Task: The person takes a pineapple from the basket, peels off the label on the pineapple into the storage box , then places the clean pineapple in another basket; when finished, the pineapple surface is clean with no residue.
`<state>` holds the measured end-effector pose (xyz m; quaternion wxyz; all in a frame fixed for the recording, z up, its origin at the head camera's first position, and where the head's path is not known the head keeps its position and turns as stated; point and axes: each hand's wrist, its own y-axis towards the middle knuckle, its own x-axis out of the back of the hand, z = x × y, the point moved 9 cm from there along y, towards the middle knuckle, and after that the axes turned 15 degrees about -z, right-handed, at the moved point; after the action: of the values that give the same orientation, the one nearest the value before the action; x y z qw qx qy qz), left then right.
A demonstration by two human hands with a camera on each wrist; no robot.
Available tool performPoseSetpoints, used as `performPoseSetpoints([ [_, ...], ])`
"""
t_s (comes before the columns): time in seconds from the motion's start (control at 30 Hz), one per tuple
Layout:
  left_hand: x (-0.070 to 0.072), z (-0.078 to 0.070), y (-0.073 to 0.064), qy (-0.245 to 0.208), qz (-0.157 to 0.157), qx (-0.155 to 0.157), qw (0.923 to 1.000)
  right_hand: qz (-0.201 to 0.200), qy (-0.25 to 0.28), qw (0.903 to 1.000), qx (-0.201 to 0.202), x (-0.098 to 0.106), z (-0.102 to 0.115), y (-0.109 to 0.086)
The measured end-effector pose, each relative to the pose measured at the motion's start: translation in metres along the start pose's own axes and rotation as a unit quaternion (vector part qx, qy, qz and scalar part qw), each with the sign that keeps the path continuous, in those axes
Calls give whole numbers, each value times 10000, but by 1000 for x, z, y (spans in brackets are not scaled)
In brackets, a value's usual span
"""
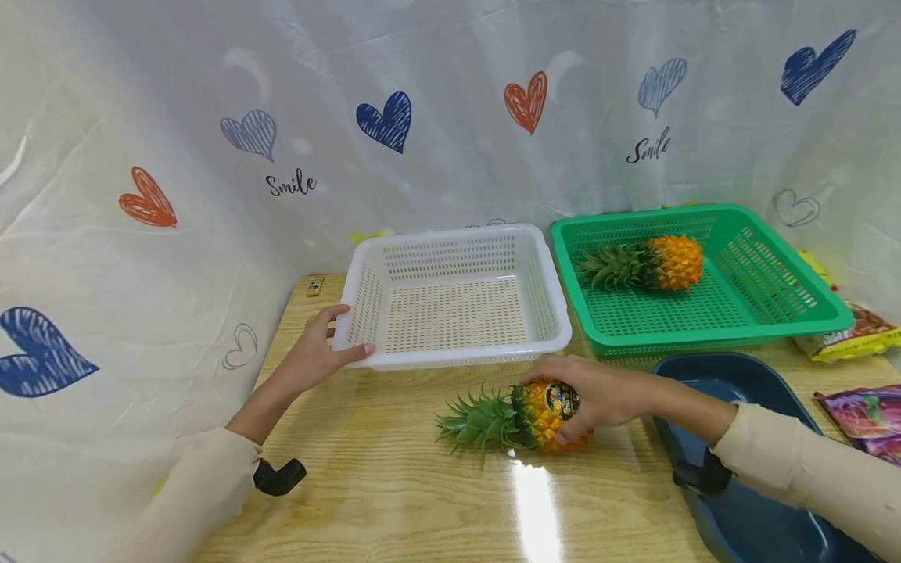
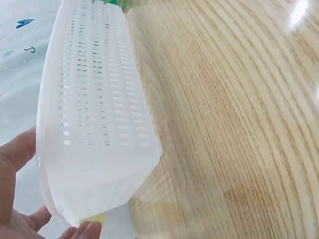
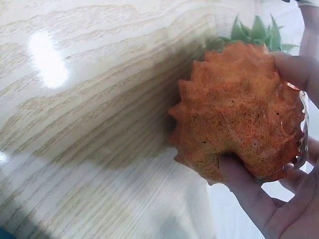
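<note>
My right hand grips a small orange pineapple with a dark round label, close over the wooden table. Its green crown points left. In the right wrist view the spiky base of the pineapple faces the camera, with fingers and thumb spread around it. At the left front corner of a white plastic basket, my left hand holds the rim, thumb over the front edge. The left wrist view shows the basket's slotted side and fingers at its corner. Nothing lies inside the white basket.
A green basket with another pineapple inside stands right of the white one. Nearer, a dark blue tub lies under the right forearm. Colourful packets sit at the far right, a small yellow packet at the back left.
</note>
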<state>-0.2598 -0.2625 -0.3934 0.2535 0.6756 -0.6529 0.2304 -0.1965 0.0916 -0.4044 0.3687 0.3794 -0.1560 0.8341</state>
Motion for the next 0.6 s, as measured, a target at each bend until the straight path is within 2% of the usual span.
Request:
performPoseSetpoints([
  [0.1,7,-5,-2,241,-272,-70,9993,12,-2,10000,-12,0,0,0],
  [0.17,13,-9,-3,227,-497,-168,9984,24,22,10000,-10,0,0,0],
  [0.27,24,-19,-5,-57,-1005,-425,9940,47,60,10000,-18,-1,0,0],
  [0.4,33,-39,-15,-501,-1631,-921,9810,90,84,9999,-61,-1,1,-1],
  [0.5,30,-59,-26,-625,-1781,-1301,9734,107,104,9998,-93,0,1,-2],
  [0.6,19,-80,-39,-758,-1598,-1638,9705,99,104,9998,-102,0,0,-2],
])
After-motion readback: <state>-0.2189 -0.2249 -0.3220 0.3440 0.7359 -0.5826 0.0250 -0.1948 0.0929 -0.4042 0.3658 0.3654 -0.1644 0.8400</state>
